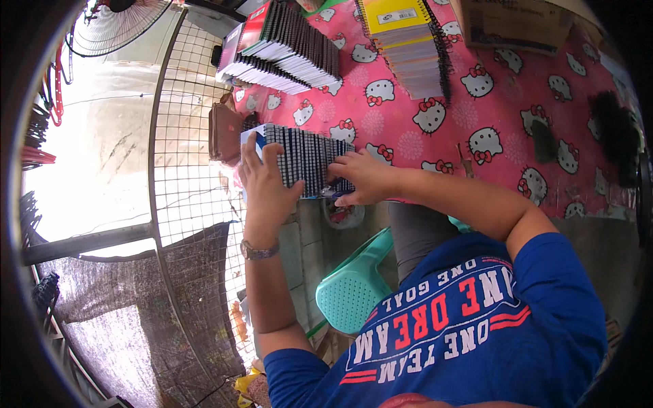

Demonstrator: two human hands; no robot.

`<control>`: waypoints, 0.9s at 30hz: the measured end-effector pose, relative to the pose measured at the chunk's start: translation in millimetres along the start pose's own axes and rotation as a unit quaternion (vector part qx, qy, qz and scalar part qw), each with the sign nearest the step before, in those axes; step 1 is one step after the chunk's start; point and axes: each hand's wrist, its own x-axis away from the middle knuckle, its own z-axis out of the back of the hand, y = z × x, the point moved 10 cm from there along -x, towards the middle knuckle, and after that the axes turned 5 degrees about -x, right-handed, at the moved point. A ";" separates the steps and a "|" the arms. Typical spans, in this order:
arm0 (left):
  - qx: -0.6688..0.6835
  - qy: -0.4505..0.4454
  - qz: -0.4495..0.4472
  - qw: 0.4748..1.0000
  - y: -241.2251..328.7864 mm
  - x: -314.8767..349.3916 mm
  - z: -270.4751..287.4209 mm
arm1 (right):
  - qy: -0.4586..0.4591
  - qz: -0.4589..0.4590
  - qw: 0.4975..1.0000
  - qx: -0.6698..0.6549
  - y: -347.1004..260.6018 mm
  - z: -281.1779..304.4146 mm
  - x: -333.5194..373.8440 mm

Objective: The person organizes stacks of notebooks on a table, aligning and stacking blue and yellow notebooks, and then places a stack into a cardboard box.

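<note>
A row of spiral notebooks [299, 155] with white and dark blue covers stands at the near left edge of the table, bound edges facing up. My left hand [262, 175] grips its left end, thumb on the near side and fingers over the top. At the other end my right hand [364, 177] presses against the notebooks, its fingertips partly hidden at the spirals. Further back, piles of spiral notebooks [282, 51] with red and dark covers lie on the table. Beside them is a fanned pile of yellow-covered spiral notebooks [408, 47].
A pink patterned cloth [469, 122] covers the table. At the back right sits a cardboard box [513, 26]. A brown bag-like item [224, 129] rests by the wire mesh [190, 122] on the left. Below the table edge stands a turquoise plastic stool [354, 289]. A fan [115, 24] is at upper left.
</note>
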 end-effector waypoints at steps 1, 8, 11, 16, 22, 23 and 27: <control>0.001 -0.003 0.003 1.000 -0.5 -0.2 -0.7 | 0.005 0.012 1.000 0.017 -1.5 1.4 -0.1; 0.006 -0.001 -0.009 1.000 -0.8 0.3 -1.5 | -0.201 -0.228 0.934 -0.185 30.9 -37.5 6.8; 0.005 0.002 -0.014 1.000 1.9 -0.6 0.4 | 0.026 0.040 0.999 0.022 1.3 5.0 4.2; 0.003 -0.001 -0.009 1.000 -1.9 3.2 -1.4 | -0.127 -0.131 0.977 -0.110 16.4 -11.5 -4.4; 0.008 0.005 -0.018 1.000 3.4 0.2 1.8 | -0.113 -0.127 0.976 -0.133 35.8 -26.4 13.9; 0.007 0.005 -0.018 1.000 3.7 -0.1 2.9 | 0.014 0.019 1.000 -0.012 15.7 -3.0 14.4; 0.000 -0.003 -0.005 1.000 -1.2 1.9 -1.1 | 0.006 0.040 0.998 0.045 3.0 3.8 8.4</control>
